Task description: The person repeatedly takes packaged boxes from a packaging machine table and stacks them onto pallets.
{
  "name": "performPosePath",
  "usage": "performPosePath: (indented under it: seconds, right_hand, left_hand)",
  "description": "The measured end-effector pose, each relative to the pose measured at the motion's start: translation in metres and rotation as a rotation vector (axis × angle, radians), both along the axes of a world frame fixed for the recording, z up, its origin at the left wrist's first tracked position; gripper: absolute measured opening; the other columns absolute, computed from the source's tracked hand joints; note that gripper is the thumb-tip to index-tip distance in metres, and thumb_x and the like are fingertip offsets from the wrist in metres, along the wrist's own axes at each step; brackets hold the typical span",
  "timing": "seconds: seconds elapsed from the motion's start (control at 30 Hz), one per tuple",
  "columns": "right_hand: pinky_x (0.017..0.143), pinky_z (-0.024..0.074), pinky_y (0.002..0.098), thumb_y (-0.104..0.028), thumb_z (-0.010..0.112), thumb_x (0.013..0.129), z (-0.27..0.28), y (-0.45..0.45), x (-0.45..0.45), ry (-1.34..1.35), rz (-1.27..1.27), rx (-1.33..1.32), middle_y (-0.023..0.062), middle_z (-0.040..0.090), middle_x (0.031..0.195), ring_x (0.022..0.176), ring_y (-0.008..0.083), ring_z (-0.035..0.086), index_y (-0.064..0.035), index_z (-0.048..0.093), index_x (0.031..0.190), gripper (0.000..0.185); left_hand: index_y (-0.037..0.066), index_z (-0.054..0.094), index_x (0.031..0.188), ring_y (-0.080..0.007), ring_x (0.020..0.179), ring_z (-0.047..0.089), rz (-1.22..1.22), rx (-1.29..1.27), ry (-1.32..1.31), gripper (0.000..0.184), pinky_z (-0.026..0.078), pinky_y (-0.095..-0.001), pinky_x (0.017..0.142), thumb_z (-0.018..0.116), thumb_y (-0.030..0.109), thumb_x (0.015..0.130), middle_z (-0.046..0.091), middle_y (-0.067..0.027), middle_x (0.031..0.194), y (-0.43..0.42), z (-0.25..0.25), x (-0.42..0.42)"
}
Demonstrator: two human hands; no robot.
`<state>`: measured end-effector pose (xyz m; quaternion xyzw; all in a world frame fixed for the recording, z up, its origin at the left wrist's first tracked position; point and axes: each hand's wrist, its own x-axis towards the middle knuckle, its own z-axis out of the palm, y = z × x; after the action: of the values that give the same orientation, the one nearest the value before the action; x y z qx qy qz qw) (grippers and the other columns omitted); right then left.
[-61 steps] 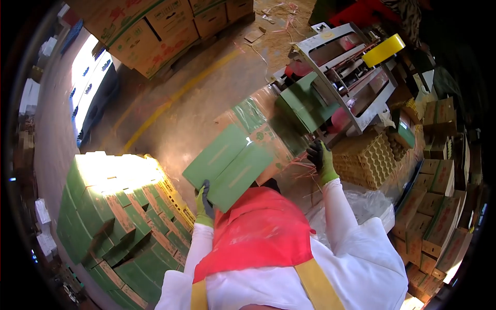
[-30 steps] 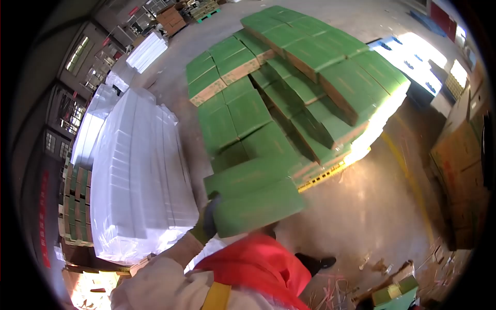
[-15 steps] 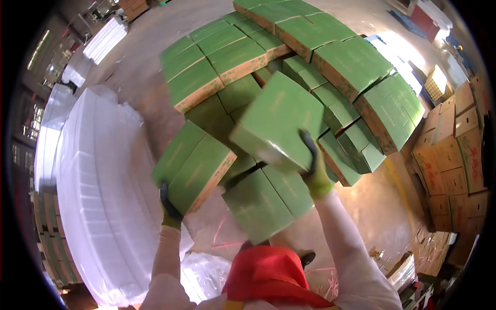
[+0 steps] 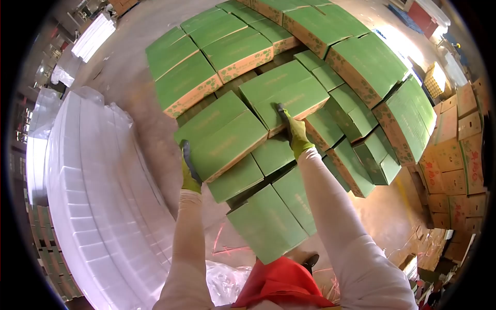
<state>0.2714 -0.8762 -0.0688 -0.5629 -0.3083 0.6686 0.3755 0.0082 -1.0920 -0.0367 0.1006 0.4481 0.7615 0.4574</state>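
My left hand (image 4: pixel 190 168), in a green and dark glove, presses the left side of a green box (image 4: pixel 222 135), its fingers stretched along the edge. My right hand (image 4: pixel 292 129), gloved alike, lies with outstretched fingers on the front edge of a second green box (image 4: pixel 284 90), right beside the first. Both boxes rest on a large stack of green cartons with brown printed sides (image 4: pixel 245 54). Nearer to me, a lower pair of green boxes (image 4: pixel 267 222) stands in front of my red apron (image 4: pixel 281 284).
Long white plastic-wrapped bundles (image 4: pixel 98 206) stand at the left. Brown cartons (image 4: pixel 449 165) are stacked at the right. Clear plastic film (image 4: pixel 225 281) lies near my apron, and pink strapping (image 4: pixel 222 250) is on the floor.
Both boxes near my hands have moved onto the stack and now lie side by side, flatter than before. Both hands have moved up with them, and my right hand has also shifted left.
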Motion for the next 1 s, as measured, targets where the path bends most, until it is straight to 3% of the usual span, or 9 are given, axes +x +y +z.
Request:
performPosePath:
  seconds: [0.1,0.2,0.27,0.47,0.6,0.67,0.7,0.77,1.0]
  right_hand:
    - [0.079,0.0487,0.0326,-0.058,0.074,0.062,-0.005,-0.003,-0.002,-0.235,0.057,0.096,0.0221,0.059,0.107,0.092,0.0284,0.061,0.0148,0.053,0.109,0.089]
    - [0.085,0.0457,0.0384,-0.065,0.069,0.064,0.013,-0.013,-0.006,-0.535,0.070,0.189,0.0266,0.057,0.105,0.097,0.0370,0.057,0.0121,0.052,0.112,0.092]
    - [0.086,0.0443,0.0415,-0.070,0.064,0.066,0.020,-0.011,0.004,-0.616,0.201,0.262,0.0292,0.055,0.106,0.098,0.0411,0.055,0.0105,0.051,0.114,0.094]
    - [0.085,0.0448,0.0330,-0.044,0.064,0.082,0.024,-0.054,0.064,0.061,0.213,0.397,0.0166,0.061,0.107,0.099,0.0235,0.057,0.0016,0.053,0.114,0.057]
    - [0.085,0.0452,0.0298,-0.025,0.064,0.087,0.022,-0.203,0.183,0.125,-0.127,0.349,0.0073,0.063,0.103,0.095,0.0129,0.056,-0.0026,0.057,0.113,0.036]
    - [0.080,0.0463,0.0246,-0.019,0.061,0.089,0.026,-0.294,0.276,-0.063,-0.121,0.104,0.0038,0.062,0.100,0.090,0.0093,0.057,-0.0023,0.055,0.116,0.032]
    - [0.073,0.0475,0.0246,-0.019,0.059,0.090,0.032,-0.346,0.316,0.148,-0.354,-0.028,0.0033,0.061,0.096,0.084,0.0097,0.057,-0.0025,0.055,0.114,0.030]
    - [0.067,0.0484,0.0254,-0.019,0.057,0.090,-0.005,-0.470,0.400,-0.074,-0.671,-0.275,0.0039,0.062,0.094,0.079,0.0129,0.060,-0.0041,0.055,0.116,0.030]
    - [0.044,0.0408,0.0271,-0.029,0.063,0.086,0.028,-0.750,0.606,-0.379,-1.459,-0.552,0.0006,0.055,0.066,0.051,0.0128,0.051,-0.0126,0.054,0.088,0.019]
  left_hand:
    - [0.005,0.053,0.119,-0.0156,0.091,0.055,0.086,-0.160,0.347,0.040,0.048,-0.0276,0.078,0.048,0.037,0.094,0.058,-0.0034,0.104,-0.004,-0.014,-0.012]
    - [0.005,0.052,0.119,-0.0149,0.091,0.055,0.006,-0.131,0.177,0.041,0.048,-0.0274,0.079,0.048,0.037,0.094,0.058,-0.0031,0.105,0.002,0.025,0.018]
    - [0.005,0.050,0.123,-0.0159,0.093,0.055,-0.006,-0.329,0.441,0.044,0.047,-0.0267,0.079,0.047,0.039,0.095,0.058,-0.0038,0.108,-0.004,-0.033,-0.048]
    - [0.003,0.044,0.132,-0.0182,0.109,0.051,-0.181,-0.309,0.196,0.054,0.041,-0.0293,0.094,0.040,0.043,0.096,0.051,-0.0052,0.127,0.015,-0.029,-0.072]
    - [0.002,0.043,0.132,-0.0211,0.115,0.048,-0.091,-0.434,0.774,0.052,0.038,-0.0308,0.098,0.042,0.038,0.095,0.048,-0.0072,0.131,0.034,-0.022,-0.056]
    - [0.001,0.043,0.131,-0.0219,0.115,0.049,-0.054,-0.387,1.132,0.051,0.038,-0.0316,0.098,0.045,0.036,0.094,0.049,-0.0086,0.130,0.064,-0.012,-0.006]
    - [0.000,0.044,0.131,-0.0223,0.115,0.049,-0.006,-0.339,1.296,0.050,0.038,-0.0320,0.098,0.046,0.034,0.093,0.049,-0.0093,0.130,0.075,0.000,0.029]
    - [0.000,0.044,0.130,-0.0230,0.115,0.049,0.097,-0.197,1.532,0.049,0.039,-0.0327,0.098,0.049,0.031,0.092,0.049,-0.0108,0.130,0.084,0.029,0.105]
    - [-0.003,0.046,0.127,-0.0257,0.114,0.051,-0.180,0.313,1.609,0.048,0.039,-0.0354,0.097,0.059,0.021,0.088,0.050,-0.0159,0.128,0.048,0.075,0.413]
